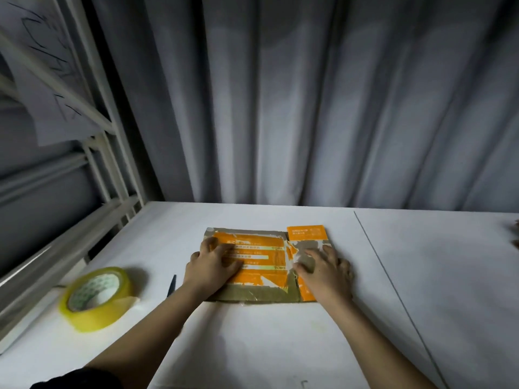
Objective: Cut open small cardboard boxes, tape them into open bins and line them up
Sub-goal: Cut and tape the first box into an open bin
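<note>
Pressing one flattened box point(261, 262) — left hand point(212, 266), right hand point(323, 269), fingers spread; one tape roll point(97, 297) nearby.

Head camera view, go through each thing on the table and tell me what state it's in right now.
Cardboard box: flattened, lying flat, print torn.
Left hand: open, pressing the box.
Right hand: open, pressing the box.
Tape roll: tilted, loose end free.
Dark tool: lying untouched; only partly visible.

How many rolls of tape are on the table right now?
1: a yellowish clear tape roll lies on the white table, left of the flattened orange cardboard box. Others may sit out of frame.
</note>
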